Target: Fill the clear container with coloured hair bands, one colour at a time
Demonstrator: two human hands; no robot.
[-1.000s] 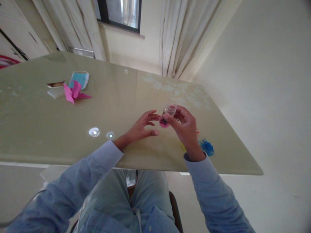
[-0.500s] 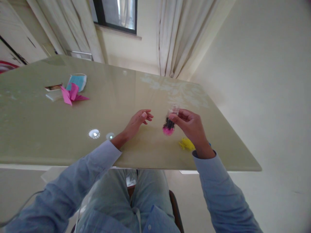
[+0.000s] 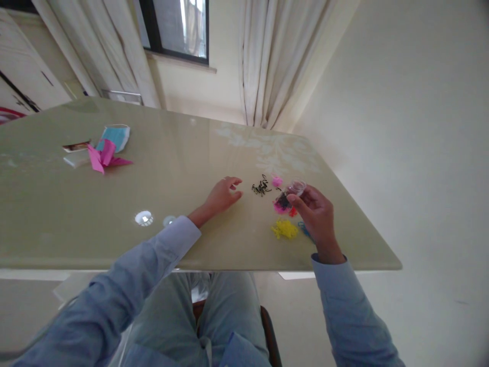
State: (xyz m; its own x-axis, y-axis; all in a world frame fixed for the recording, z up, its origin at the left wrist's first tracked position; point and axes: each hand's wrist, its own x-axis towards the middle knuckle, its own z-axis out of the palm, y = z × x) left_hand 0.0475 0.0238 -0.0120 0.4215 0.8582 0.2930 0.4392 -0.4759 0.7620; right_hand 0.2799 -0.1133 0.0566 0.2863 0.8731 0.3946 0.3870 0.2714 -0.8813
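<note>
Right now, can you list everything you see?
Table: 1, greenish, centre
Jar: 1, clear, black and pink inside, in right hand
Black pile: 1, black, left of jar
Pink pile: 1, pink, by black pile
Red pile: 1, red, by jar
Yellow pile: 1, yellow, near red pile
Blue pile: 1, blue, partly behind right hand
Face mask: 1, blue and white, table's left
Folded shape: 1, pink, by mask
Strip: 1, brown and white, by mask
Packet: 1, clear, by strip
Window: 1, dark-framed, behind table
Curtains: 2, cream, flanking window
Wall: 1, pale, right
Chair: 1, dark, bottom
Trousers: 1, light blue, bottom
Left hand: 1, blue sleeve, left of black pile
Right hand: 1, blue sleeve, on jar
</note>
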